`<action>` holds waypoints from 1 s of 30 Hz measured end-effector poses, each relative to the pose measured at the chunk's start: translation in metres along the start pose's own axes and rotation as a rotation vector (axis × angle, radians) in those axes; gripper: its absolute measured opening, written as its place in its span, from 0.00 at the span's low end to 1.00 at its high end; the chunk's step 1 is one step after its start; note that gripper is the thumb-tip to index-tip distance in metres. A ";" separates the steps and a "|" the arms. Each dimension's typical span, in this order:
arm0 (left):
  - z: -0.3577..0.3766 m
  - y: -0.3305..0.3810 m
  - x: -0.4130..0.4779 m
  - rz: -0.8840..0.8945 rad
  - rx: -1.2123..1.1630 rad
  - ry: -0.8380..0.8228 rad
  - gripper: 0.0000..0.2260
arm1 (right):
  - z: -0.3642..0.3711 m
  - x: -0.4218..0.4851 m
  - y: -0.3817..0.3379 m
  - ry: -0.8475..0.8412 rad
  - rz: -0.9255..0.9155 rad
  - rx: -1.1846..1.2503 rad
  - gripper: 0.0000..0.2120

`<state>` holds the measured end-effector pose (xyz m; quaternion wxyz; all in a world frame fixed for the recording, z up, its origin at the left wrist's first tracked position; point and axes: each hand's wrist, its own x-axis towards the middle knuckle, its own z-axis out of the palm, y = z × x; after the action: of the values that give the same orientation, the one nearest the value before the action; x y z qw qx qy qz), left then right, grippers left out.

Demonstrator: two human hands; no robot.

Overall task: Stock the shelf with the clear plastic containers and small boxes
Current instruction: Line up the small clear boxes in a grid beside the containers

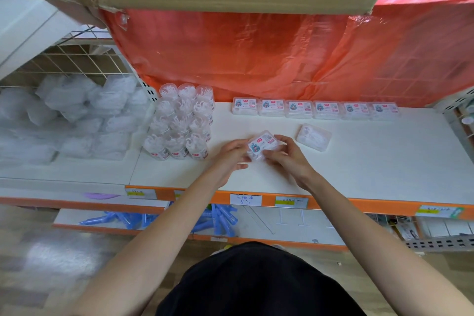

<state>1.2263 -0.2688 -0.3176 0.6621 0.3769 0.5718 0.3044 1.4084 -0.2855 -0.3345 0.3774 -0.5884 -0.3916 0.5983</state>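
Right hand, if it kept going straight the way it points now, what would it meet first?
The small box that the right hand and left hand hold; beyond, probably the round containers.

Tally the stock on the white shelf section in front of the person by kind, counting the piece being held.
Round clear tubs: 12
Flat boxes in the back row: 6
Loose flat box: 1
Held flat box, gripped by left hand and right hand: 1
Total: 20
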 end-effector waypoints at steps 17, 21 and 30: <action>-0.006 -0.023 0.001 0.324 0.823 0.286 0.27 | 0.003 0.027 0.010 0.176 -0.333 -0.468 0.21; -0.014 -0.043 -0.001 0.380 1.145 0.255 0.28 | 0.008 0.033 0.017 0.199 -0.344 -0.556 0.21; -0.025 -0.066 0.001 0.436 1.348 0.262 0.27 | -0.009 0.013 0.040 0.150 -0.520 -0.959 0.23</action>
<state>1.2004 -0.2995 -0.3759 0.1357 0.7695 0.6218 0.0530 1.4170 -0.2895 -0.3765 0.2292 -0.6194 -0.7248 0.1963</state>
